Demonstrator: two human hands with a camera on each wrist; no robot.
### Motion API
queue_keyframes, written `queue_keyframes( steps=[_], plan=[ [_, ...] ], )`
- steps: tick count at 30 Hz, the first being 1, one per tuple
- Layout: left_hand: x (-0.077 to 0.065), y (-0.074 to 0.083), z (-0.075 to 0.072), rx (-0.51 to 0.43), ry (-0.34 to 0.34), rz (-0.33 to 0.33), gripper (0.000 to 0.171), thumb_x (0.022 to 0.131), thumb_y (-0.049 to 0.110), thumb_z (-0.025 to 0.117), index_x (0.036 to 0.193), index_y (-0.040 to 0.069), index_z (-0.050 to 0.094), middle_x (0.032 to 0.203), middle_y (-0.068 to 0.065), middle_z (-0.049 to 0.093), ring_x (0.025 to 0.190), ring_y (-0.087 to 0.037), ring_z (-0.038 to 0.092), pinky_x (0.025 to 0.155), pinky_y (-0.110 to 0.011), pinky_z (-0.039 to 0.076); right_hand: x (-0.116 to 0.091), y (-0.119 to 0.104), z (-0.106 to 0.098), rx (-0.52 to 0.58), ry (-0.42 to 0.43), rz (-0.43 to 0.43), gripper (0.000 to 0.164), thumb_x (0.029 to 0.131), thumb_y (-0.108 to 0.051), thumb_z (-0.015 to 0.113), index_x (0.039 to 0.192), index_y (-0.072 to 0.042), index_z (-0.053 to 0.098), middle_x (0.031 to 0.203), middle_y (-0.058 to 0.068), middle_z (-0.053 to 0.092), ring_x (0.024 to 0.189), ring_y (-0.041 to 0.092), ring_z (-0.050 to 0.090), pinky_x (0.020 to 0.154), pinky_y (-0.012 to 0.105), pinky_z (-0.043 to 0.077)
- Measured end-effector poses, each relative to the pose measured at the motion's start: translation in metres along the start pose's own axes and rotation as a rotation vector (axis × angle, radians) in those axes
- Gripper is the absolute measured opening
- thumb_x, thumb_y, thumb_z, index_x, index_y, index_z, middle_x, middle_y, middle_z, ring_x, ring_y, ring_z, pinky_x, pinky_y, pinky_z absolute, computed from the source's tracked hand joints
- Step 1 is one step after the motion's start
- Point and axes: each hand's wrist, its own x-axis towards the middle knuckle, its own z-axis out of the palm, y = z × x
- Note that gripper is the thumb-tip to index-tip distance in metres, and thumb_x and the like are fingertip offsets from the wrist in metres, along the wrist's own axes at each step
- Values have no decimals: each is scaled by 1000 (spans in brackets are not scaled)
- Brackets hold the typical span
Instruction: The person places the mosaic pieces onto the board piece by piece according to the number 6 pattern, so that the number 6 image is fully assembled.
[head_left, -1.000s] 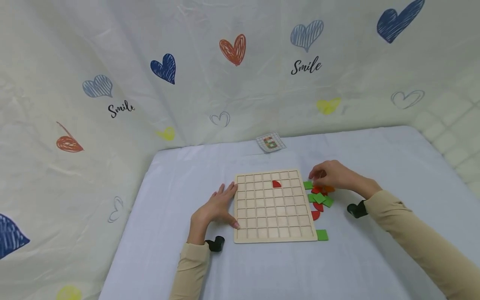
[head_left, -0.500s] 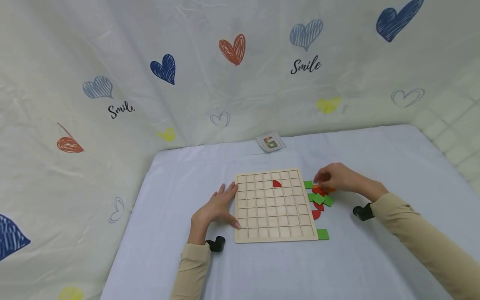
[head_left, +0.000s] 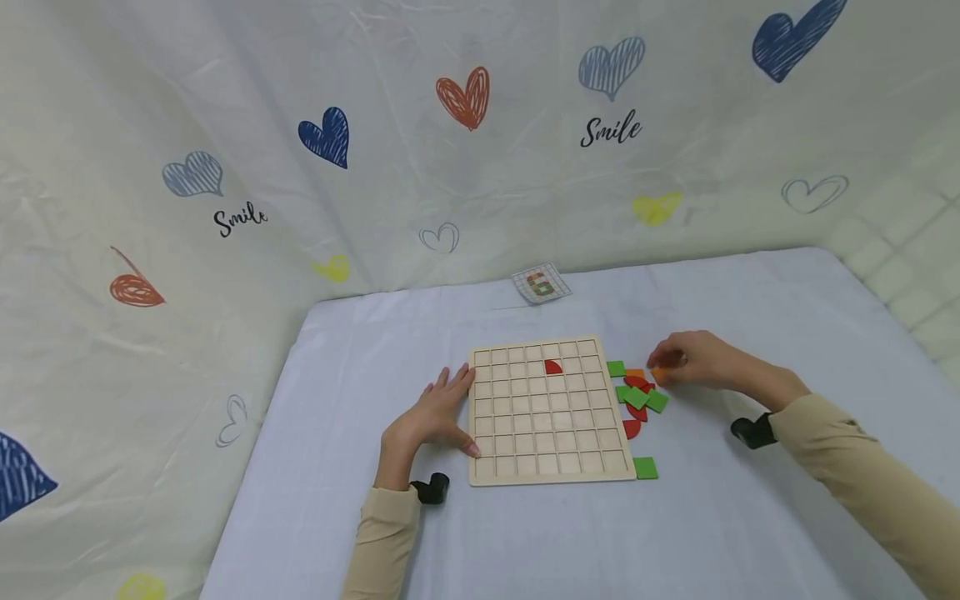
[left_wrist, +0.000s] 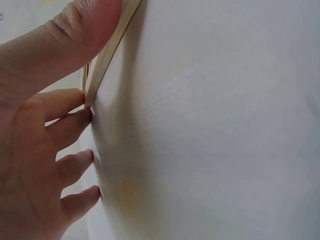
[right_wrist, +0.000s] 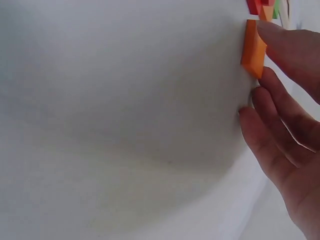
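A square wooden board (head_left: 517, 408) with a grid of recessed cells lies on the white-covered table. One red quarter-circle tile (head_left: 552, 367) sits in a cell of its second row. My left hand (head_left: 430, 417) rests along the board's left edge, fingers spread and thumb near the front corner. Right of the board, my right hand (head_left: 692, 358) pinches an orange tile (right_wrist: 253, 49) between thumb and fingertips, low over the table. A second orange tile (head_left: 634, 373) lies just left of that hand, above overlapping red tiles (head_left: 637, 382) and green tiles (head_left: 637, 398).
One green tile (head_left: 616, 368) lies by the board's upper right edge, another green tile (head_left: 646, 468) by its lower right corner. A patterned card (head_left: 542, 284) lies at the table's back, before a white sheet (head_left: 510, 192) printed with hearts. Each wrist bears a black camera.
My right hand has moved to the right, off the second orange tile, which is now uncovered, and onto the orange tile at its right. The left hand and board have stayed put.
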Motion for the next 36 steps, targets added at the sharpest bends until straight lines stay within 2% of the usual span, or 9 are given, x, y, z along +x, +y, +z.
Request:
queue_keyframes(
  steps=[8,13,19,26,36],
  plan=[
    [-3,-4,2,-4,1,3,134,63,33,100,166,11,17,174,-4,10,161,-35,-1,130,-55,7,1,3,7,-9,32,-6,19,85,-8,81,100,-3,70,94,2,67,87,20,60,80,40,58],
    [-4,-6,3,-15,-1,5,134,63,33,99,166,12,17,174,-3,10,161,-33,-2,131,-54,6,1,2,10,7,59,3,19,86,-13,82,98,-6,69,89,-1,67,84,17,58,75,32,55],
    [-4,-6,1,-15,-7,15,133,64,33,99,166,12,16,174,-4,10,161,-34,-2,131,-54,6,2,0,8,22,111,-44,15,91,-11,76,105,-8,76,92,-4,73,83,14,59,69,25,52],
    [-3,-7,-1,-8,-4,13,133,65,34,99,166,13,15,174,-2,8,161,-33,-3,131,-52,5,12,-5,5,62,136,-51,19,93,-11,73,112,-6,76,103,2,76,90,17,65,75,22,56],
    [0,-8,-2,-8,-8,32,125,70,32,96,166,12,17,175,-2,9,161,-32,-2,131,-51,6,25,-18,12,109,122,-35,29,92,-10,74,120,-2,74,102,5,75,89,18,65,78,27,57]
  ],
)
